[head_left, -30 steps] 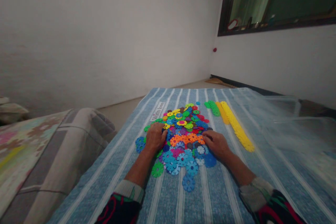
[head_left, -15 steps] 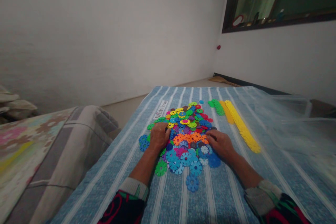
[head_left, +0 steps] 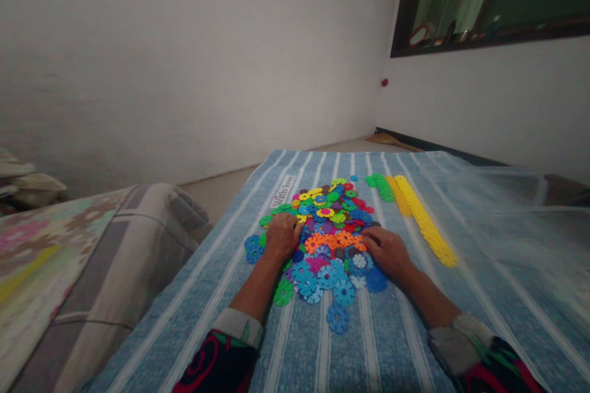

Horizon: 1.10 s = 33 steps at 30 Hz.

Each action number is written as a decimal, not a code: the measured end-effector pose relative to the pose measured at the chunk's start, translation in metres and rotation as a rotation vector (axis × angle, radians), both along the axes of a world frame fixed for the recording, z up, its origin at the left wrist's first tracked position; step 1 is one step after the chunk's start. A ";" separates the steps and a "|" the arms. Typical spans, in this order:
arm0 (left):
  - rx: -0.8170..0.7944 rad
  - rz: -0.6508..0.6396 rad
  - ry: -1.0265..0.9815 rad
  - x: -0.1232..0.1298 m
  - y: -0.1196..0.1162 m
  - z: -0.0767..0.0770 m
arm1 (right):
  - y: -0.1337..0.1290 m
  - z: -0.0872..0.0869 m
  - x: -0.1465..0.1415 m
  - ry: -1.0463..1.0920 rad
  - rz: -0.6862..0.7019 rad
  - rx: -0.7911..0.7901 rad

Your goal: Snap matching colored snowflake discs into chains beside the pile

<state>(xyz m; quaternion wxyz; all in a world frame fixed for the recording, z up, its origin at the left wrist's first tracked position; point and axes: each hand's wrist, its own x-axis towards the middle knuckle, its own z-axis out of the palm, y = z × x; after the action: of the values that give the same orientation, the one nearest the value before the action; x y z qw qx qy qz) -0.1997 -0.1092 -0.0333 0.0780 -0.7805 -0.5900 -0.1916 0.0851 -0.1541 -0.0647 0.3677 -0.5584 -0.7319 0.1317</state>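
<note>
A heap of flower-shaped plastic discs (head_left: pixel 325 276) in many colours lies between my hands on the striped cloth. An overlapping row of orange flower discs (head_left: pixel 335 241) runs across its middle. My left hand (head_left: pixel 282 236) rests at the heap's left side with curled fingers; whatever they hold is hidden. At the right end of the orange row, my right hand (head_left: pixel 385 249) has its thumb and fingers closed at the edge of an orange disc (head_left: pixel 359 244). A large blue disc (head_left: pixel 376 280) lies just below this hand.
Right of the heap lie overlapping rows of yellow discs (head_left: pixel 426 221), darker yellow discs (head_left: pixel 399 196) and green discs (head_left: pixel 382 188). Clear plastic containers (head_left: pixel 520 215) stand at the table's right. A fabric-covered seat or bed (head_left: pixel 133 245) is at the left.
My left hand has shifted slightly right, towards the orange row. My right hand stays nearly still, and the discs lie much as before.
</note>
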 end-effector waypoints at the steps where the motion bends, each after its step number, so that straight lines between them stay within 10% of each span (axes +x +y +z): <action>1: 0.005 -0.006 0.000 0.000 0.000 0.000 | 0.000 0.000 0.000 0.002 -0.003 -0.001; 22: 0.095 0.010 -0.023 -0.009 -0.001 -0.007 | 0.000 0.000 0.001 0.004 0.006 -0.032; 33: 0.171 -0.059 -0.347 -0.001 -0.006 0.007 | 0.003 -0.007 0.000 0.043 0.020 0.058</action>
<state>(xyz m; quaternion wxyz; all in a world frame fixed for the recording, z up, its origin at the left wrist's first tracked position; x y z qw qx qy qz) -0.2005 -0.1156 -0.0260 0.0353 -0.7430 -0.5532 -0.3749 0.0853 -0.1515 -0.0713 0.3981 -0.5372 -0.7329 0.1258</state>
